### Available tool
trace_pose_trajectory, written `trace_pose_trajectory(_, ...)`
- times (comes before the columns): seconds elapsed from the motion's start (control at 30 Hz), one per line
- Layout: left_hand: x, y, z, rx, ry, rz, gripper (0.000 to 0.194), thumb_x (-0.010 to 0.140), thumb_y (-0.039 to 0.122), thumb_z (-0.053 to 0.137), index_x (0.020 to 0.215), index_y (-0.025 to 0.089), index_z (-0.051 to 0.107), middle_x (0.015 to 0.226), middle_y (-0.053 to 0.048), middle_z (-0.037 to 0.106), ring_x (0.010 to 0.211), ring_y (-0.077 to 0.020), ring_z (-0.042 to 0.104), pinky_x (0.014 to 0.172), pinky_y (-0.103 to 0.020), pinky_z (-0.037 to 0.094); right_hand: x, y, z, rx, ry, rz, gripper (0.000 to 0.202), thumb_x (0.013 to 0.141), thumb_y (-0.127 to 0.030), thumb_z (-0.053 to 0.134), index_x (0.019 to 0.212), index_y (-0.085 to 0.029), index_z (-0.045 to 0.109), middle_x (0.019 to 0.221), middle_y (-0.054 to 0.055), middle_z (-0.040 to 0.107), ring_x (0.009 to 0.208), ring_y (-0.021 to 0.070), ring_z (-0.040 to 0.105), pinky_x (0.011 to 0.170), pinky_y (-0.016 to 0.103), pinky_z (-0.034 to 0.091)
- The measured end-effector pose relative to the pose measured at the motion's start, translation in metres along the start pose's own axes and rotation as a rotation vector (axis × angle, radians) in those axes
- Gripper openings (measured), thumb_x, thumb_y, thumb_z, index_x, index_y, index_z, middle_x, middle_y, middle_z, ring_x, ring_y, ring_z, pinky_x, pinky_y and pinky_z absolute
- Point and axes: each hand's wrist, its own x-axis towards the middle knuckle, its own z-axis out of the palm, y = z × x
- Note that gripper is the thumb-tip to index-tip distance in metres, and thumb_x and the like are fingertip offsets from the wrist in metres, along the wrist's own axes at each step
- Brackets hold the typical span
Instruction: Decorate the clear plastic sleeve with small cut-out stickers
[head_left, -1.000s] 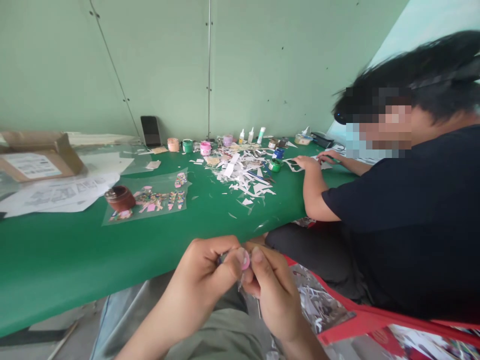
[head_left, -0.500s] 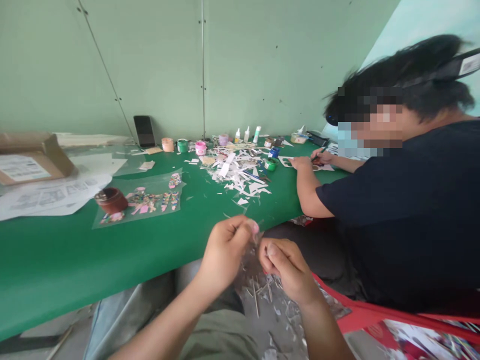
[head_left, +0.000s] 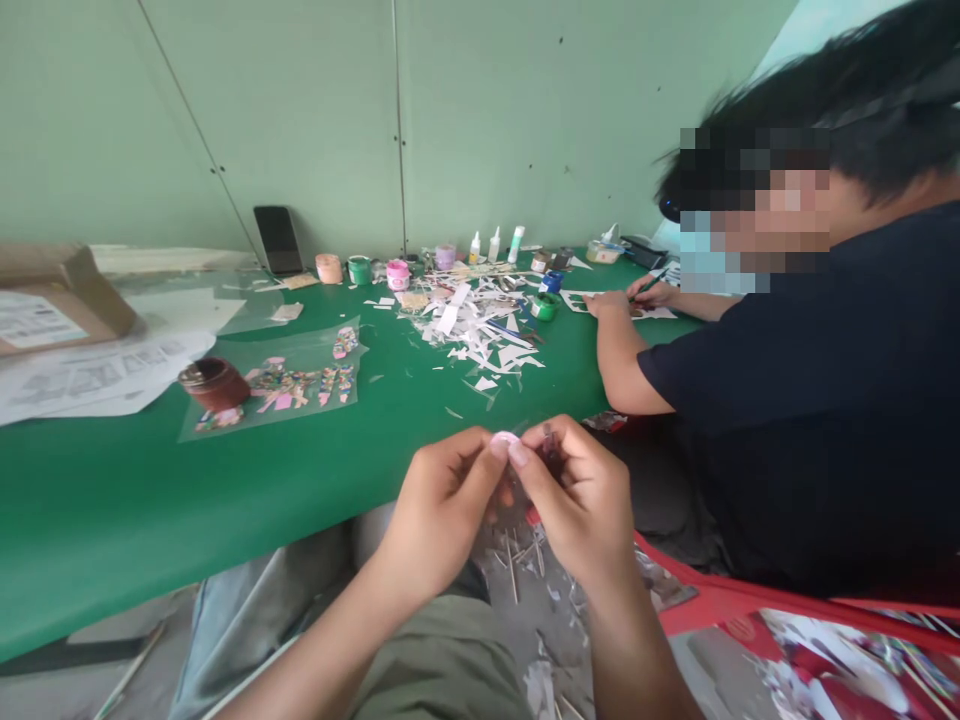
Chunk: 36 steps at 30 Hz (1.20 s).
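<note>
A small pale pink piece (head_left: pixel 505 438) with a rounded top edge is pinched between both my thumbs and fingers, just off the table's near edge. My left hand (head_left: pixel 450 490) grips its left side, the fingertips tucked behind it. My right hand (head_left: pixel 581 490) grips it from the right, thumb tip close to the left thumb. Dark smudges show on the right fingers. What the piece is made of, I cannot tell. Beyond the hands, white paper scraps (head_left: pixel 480 325) lie heaped on the green table (head_left: pixel 315 480).
A clear plastic sheet (head_left: pixel 307 345) at left bears colourful cut pieces and a brown paint jar (head_left: pixel 215 385). Paint jars, glue bottles (head_left: pixel 494 244) and a phone (head_left: pixel 277 240) line the wall. A cardboard box (head_left: pixel 67 295) stands far left. A co-worker (head_left: pixel 810 390) sits close at right, drawing.
My right hand has risen and moved inward to meet the left, and its thumb now touches the pink piece. Before, only my left hand held it. The view has shifted slightly.
</note>
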Motion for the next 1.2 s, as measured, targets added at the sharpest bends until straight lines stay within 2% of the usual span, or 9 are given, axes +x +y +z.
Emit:
trace_pose_trajectory(0.17, -0.009, 0.0, -0.012, 0.207, 0.012, 0.051, 0.042, 0.1, 0.044, 0.048, 0.068, 0.018, 0.056, 0.062, 0.001, 0.059, 0.06, -0.0125, 0.052, 0.058, -0.025, 0.038, -0.001, -0.003, 0.003, -0.065, -0.031, -0.024, 0.026, 0.095, -0.036, 0.061, 0.074, -0.021, 0.059, 0.058, -0.004, 0.054, 0.049, 0.0098, 0.046, 0.047, 0.022, 0.038)
trace_pose_trajectory(0.33, -0.012, 0.006, -0.013, -0.064, 0.058, -0.004, 0.041, 0.096, 0.048, 0.052, 0.067, 0.019, 0.051, 0.056, 0.004, 0.049, 0.05, -0.0097, 0.043, 0.048, -0.023, 0.034, -0.004, 0.003, 0.003, 0.006, -0.052, -0.017, 0.027, 0.101, -0.042, 0.052, 0.089, -0.021, 0.065, 0.059, -0.006, 0.044, 0.05, 0.0105, 0.036, 0.047, 0.024, 0.031)
trace_pose_trajectory(0.43, -0.013, 0.012, -0.014, -0.186, 0.071, -0.035, 0.041, 0.093, 0.049, 0.056, 0.067, 0.019, 0.049, 0.05, 0.007, 0.039, 0.044, -0.0074, 0.032, 0.043, -0.022, 0.025, -0.007, 0.004, 0.006, 0.097, -0.126, 0.005, 0.036, 0.104, -0.044, 0.046, 0.077, -0.021, 0.055, 0.061, -0.005, 0.041, 0.053, 0.0108, 0.036, 0.05, 0.025, 0.029)
trace_pose_trajectory(0.57, -0.014, 0.016, -0.016, -0.228, 0.075, -0.03, 0.042, 0.091, 0.05, 0.061, 0.065, 0.018, 0.052, 0.049, 0.007, 0.038, 0.044, -0.0064, 0.028, 0.041, -0.022, 0.021, -0.01, 0.003, 0.013, 0.145, -0.184, 0.01, 0.041, 0.105, -0.044, 0.044, 0.07, -0.021, 0.049, 0.059, -0.005, 0.04, 0.052, 0.0105, 0.035, 0.051, 0.026, 0.028)
trace_pose_trajectory(0.67, -0.015, 0.014, -0.016, -0.237, 0.098, 0.014, 0.044, 0.09, 0.05, 0.063, 0.062, 0.018, 0.053, 0.048, 0.007, 0.035, 0.044, -0.006, 0.025, 0.042, -0.022, 0.019, -0.011, -0.001, 0.019, 0.15, -0.157, -0.013, 0.043, 0.105, -0.045, 0.042, 0.072, -0.021, 0.052, 0.058, -0.005, 0.041, 0.052, 0.0107, 0.036, 0.051, 0.026, 0.029)
trace_pose_trajectory(0.77, -0.017, 0.012, -0.016, -0.218, 0.092, 0.03, 0.045, 0.091, 0.048, 0.062, 0.06, 0.018, 0.05, 0.05, 0.008, 0.033, 0.046, -0.0061, 0.023, 0.042, -0.022, 0.02, -0.013, -0.006, 0.023, 0.193, -0.13, 0.002, 0.046, 0.105, -0.048, 0.043, 0.067, -0.021, 0.045, 0.056, -0.006, 0.036, 0.05, 0.0101, 0.032, 0.05, 0.026, 0.027)
trace_pose_trajectory(0.87, -0.02, 0.016, -0.019, -0.147, 0.034, 0.026, 0.044, 0.095, 0.043, 0.059, 0.059, 0.018, 0.05, 0.049, 0.007, 0.037, 0.046, -0.0065, 0.027, 0.044, -0.022, 0.023, -0.013, -0.009, 0.024, 0.246, -0.135, 0.03, 0.047, 0.103, -0.05, 0.045, 0.066, -0.022, 0.042, 0.056, -0.006, 0.035, 0.05, 0.0096, 0.029, 0.048, 0.026, 0.025)
trace_pose_trajectory(1.03, -0.024, 0.027, -0.028, -0.001, -0.067, 0.069, 0.036, 0.096, 0.037, 0.059, 0.067, 0.017, 0.068, 0.064, 0.001, 0.056, 0.06, -0.0098, 0.046, 0.055, -0.021, 0.036, -0.01, -0.008, 0.018, 0.309, -0.136, 0.058, 0.045, 0.103, -0.046, 0.047, 0.066, -0.021, 0.045, 0.057, -0.006, 0.037, 0.05, 0.0094, 0.028, 0.047, 0.025, 0.025)
trace_pose_trajectory(1.2, -0.026, 0.028, -0.029, 0.077, -0.07, 0.081, 0.035, 0.096, 0.035, 0.058, 0.068, 0.017, 0.067, 0.06, 0.004, 0.045, 0.058, -0.0089, 0.037, 0.053, -0.021, 0.032, -0.008, -0.008, 0.013, 0.27, -0.124, 0.051, 0.046, 0.103, -0.047, 0.045, 0.065, -0.021, 0.044, 0.057, -0.006, 0.035, 0.049, 0.0095, 0.029, 0.046, 0.025, 0.025)
